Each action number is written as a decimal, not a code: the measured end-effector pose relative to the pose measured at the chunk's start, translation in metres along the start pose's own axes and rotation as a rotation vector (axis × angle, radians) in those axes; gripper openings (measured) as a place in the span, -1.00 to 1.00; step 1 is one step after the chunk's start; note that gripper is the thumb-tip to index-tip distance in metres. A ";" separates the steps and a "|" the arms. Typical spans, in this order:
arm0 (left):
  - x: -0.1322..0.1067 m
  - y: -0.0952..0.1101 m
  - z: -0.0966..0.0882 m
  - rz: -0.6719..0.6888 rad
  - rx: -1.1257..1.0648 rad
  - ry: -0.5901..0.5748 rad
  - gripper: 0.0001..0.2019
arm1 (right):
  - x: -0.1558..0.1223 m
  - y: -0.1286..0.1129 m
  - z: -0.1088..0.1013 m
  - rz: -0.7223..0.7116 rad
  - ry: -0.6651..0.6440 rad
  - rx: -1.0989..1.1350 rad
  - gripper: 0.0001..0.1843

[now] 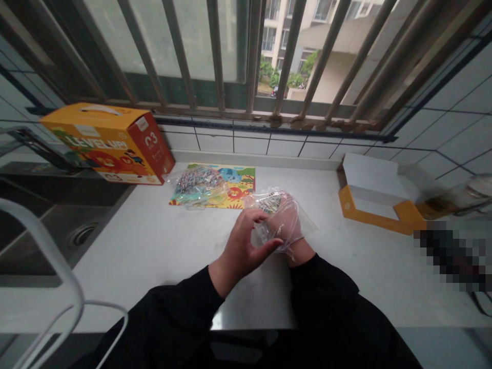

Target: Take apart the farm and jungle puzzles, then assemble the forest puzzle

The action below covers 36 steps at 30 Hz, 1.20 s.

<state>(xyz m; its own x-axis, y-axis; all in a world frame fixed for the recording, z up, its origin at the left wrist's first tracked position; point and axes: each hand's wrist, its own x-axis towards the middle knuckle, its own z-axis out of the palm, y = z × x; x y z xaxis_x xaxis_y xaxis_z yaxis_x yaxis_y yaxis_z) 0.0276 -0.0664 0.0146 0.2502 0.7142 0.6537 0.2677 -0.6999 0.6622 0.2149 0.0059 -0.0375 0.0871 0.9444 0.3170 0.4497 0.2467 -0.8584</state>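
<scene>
Both my hands meet over the middle of the white counter (154, 241). My left hand (240, 251) pinches the edge of a clear plastic bag (279, 215) holding small printed pieces. My right hand (288, 225) is pushed inside that bag, seen through the plastic, fingers curled around the pieces. Behind the hands lies a colourful picture board (230, 187), and on its left part rests a second clear bag of pieces (196, 184).
An orange cardboard box (111, 141) stands at the back left beside a sink (57, 230). An open orange and white box tray (374, 197) sits at the right. White wire rack (49, 256) at the near left. Barred window behind.
</scene>
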 end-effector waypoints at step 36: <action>0.015 -0.046 -0.001 -0.197 0.511 -0.289 -0.71 | -0.105 -0.116 -0.072 -0.152 -0.262 -0.687 -0.55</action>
<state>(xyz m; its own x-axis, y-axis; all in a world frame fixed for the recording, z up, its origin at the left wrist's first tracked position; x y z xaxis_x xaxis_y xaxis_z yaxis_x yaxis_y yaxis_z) 0.0184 -0.0236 -0.0061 0.3737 0.8531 0.3640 0.7284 -0.5129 0.4543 0.2182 -0.1373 0.0577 -0.1958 0.9527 0.2323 0.9010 0.2683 -0.3408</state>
